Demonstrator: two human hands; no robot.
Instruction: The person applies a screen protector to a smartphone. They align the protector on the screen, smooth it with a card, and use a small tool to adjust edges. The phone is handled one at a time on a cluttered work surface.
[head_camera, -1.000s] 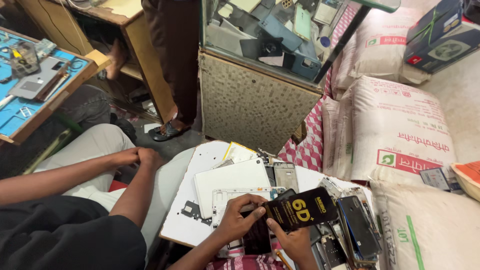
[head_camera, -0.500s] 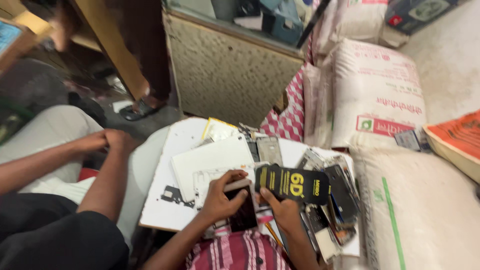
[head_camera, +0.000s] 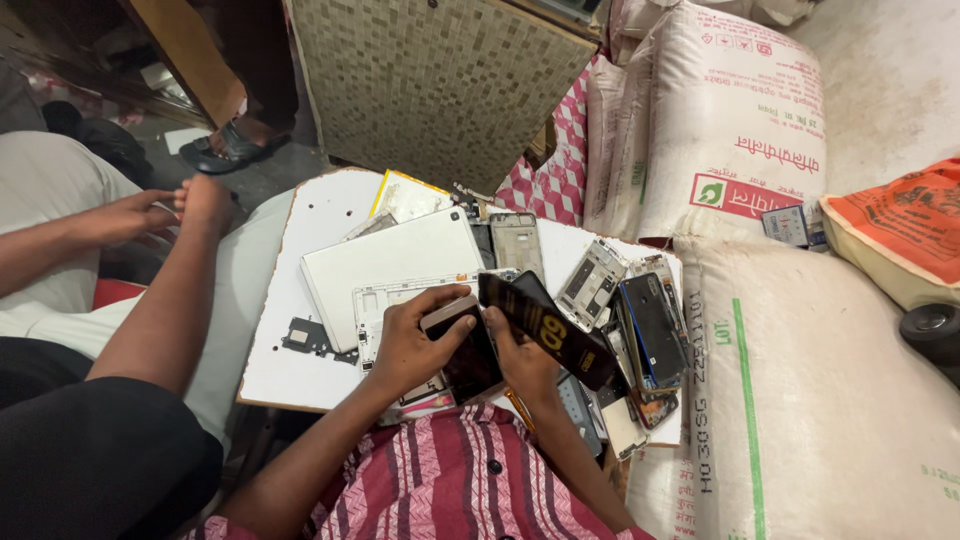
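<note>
Left hand: my left hand (head_camera: 415, 340) curls over a dark smartphone with a pale top edge (head_camera: 462, 345), thumb and fingers gripping its upper end.
Right hand: my right hand (head_camera: 520, 355) is closed on the lower end of a long black flat packet with gold lettering (head_camera: 548, 328), which slants up to the left over the phone.
Where the phone sits: above the near edge of the white board (head_camera: 325, 215) on my lap, between both hands.
Hidden: the phone's lower half is behind my fingers and the packet; I cannot tell its screen state.
Cut off: a person on the left shows only two forearms and hands (head_camera: 160, 210), the body out of frame; a sandalled foot (head_camera: 225, 150) shows at the top.
Hard to make out: the heap of phone frames and dark screens (head_camera: 640, 320) to the right overlaps, so single pieces blur together.
Flat parts: a large white rectangular back cover (head_camera: 385, 265) lies on the board's middle.
Packages: a white woven sack with a red and green label (head_camera: 735, 120) stands upright at the back right; another white woven sack with a green stripe (head_camera: 800, 400) lies just beside the board.
Right edge: an orange printed bag (head_camera: 900, 230) rests on the lying sack.
</note>
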